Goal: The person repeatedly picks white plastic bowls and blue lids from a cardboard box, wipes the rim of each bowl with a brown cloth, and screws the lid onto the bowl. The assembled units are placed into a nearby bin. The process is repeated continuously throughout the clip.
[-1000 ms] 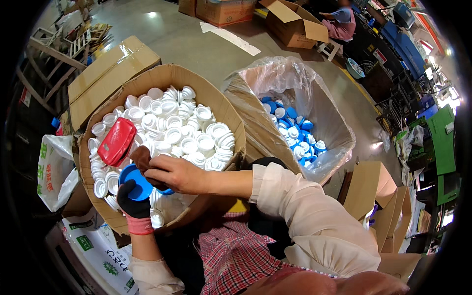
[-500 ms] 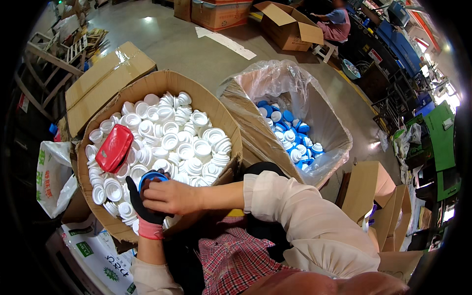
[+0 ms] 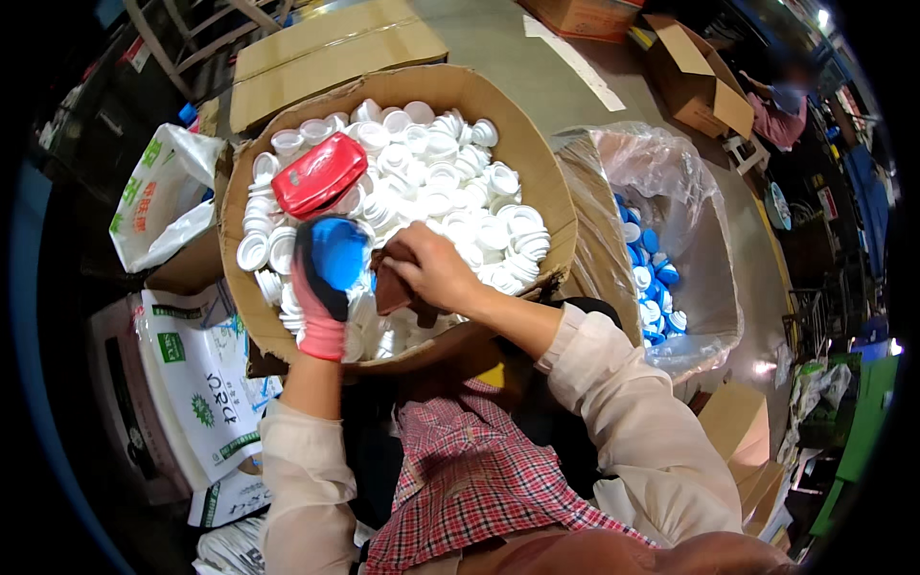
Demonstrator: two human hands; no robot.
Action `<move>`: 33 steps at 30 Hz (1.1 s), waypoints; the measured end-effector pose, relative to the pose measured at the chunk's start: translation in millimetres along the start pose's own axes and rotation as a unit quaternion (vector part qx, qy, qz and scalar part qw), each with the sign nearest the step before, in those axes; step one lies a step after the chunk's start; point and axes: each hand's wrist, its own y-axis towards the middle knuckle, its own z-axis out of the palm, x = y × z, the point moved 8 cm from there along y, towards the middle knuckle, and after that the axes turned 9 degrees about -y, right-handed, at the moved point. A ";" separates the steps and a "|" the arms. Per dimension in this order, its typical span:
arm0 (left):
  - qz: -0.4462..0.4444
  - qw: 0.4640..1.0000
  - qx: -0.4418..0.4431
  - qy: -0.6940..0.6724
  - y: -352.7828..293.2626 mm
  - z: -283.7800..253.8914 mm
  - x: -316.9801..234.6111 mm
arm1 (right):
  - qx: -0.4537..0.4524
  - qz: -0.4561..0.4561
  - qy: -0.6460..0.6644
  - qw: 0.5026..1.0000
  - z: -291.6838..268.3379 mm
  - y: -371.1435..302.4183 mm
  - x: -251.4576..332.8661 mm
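Note:
A round blue lid (image 3: 338,251) is gripped in my left hand (image 3: 320,297), which wears a black and pink glove. The lid's broad face is turned up. Just to its right, my bare right hand (image 3: 439,270) pinches a crumpled brown cloth (image 3: 393,290). Both hands are over a large cardboard box (image 3: 565,225) filled with white ribbed plastic caps (image 3: 443,175). A shiny red pouch (image 3: 319,174) lies on the caps, beyond my left hand.
To the right stands a plastic-lined box (image 3: 704,335) holding blue and white caps (image 3: 654,278). A closed carton (image 3: 331,53) is at the far left. White printed bags (image 3: 206,383) lie on the left. A person (image 3: 781,110) sits at the far right beside an open carton (image 3: 695,81).
My right hand has drawn off the blue lid to the right, and the brown cloth now shows in it. The lid's face has come into sight. The whole view has shifted.

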 end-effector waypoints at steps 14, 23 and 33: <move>-0.462 0.542 0.034 -0.701 7.1 38.8 -1.3 | 0.119 0.203 -0.394 0.888 -6.5 4.7 -205.6; -0.403 0.668 0.133 -0.612 0.8 52.8 -28.6 | 0.035 -0.003 -0.195 0.980 -34.9 29.5 -105.8; -0.476 0.483 0.147 -0.720 -6.1 68.9 -53.5 | 0.139 0.027 0.478 0.867 -62.1 10.3 -36.6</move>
